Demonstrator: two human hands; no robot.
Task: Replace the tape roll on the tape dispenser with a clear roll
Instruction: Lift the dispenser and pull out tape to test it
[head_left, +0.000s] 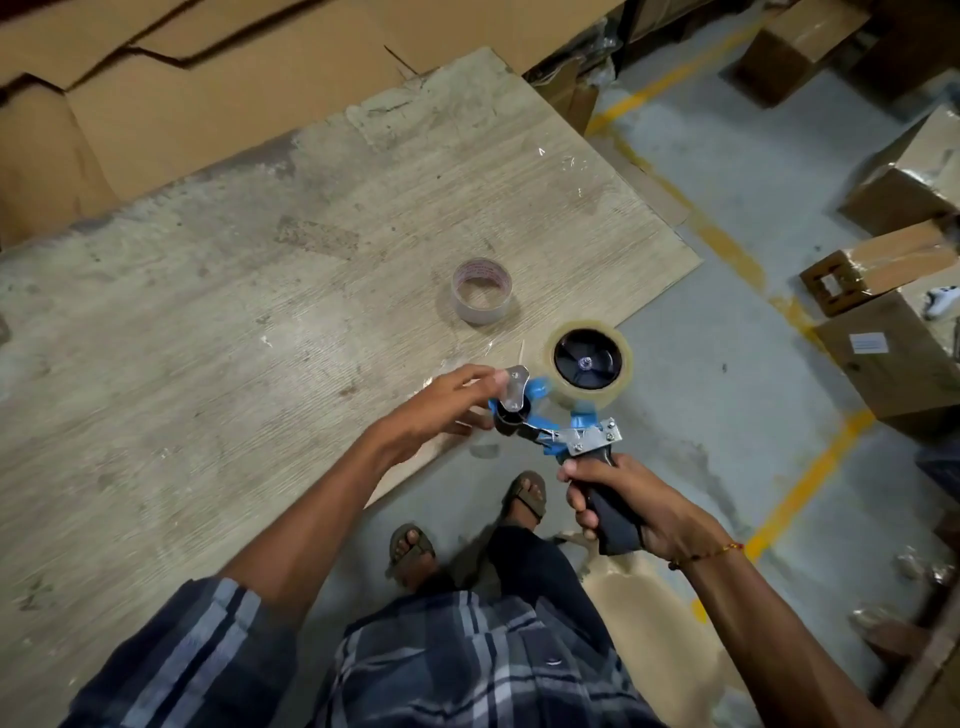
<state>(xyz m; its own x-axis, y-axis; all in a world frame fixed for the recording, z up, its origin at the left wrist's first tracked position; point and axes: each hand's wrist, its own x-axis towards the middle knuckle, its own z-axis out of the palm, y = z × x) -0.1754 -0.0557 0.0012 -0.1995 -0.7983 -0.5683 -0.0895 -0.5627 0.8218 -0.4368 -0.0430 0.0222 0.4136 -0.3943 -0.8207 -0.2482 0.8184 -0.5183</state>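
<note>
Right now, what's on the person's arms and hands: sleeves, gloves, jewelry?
Both hands are bare, no gloves. The left hand comes from a short plaid sleeve, blue-grey with white stripes, ending near the elbow. The right hand has a thin red-orange thread bracelet at the wrist.

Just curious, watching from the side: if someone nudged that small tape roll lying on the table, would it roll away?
Probably not: the small tape roll lies flat on its open end on the table, so a nudge would likely slide it. It looks thin-walled and nearly used up, so likely light and a bit squashy. Stood on its edge, it could roll.
</note>
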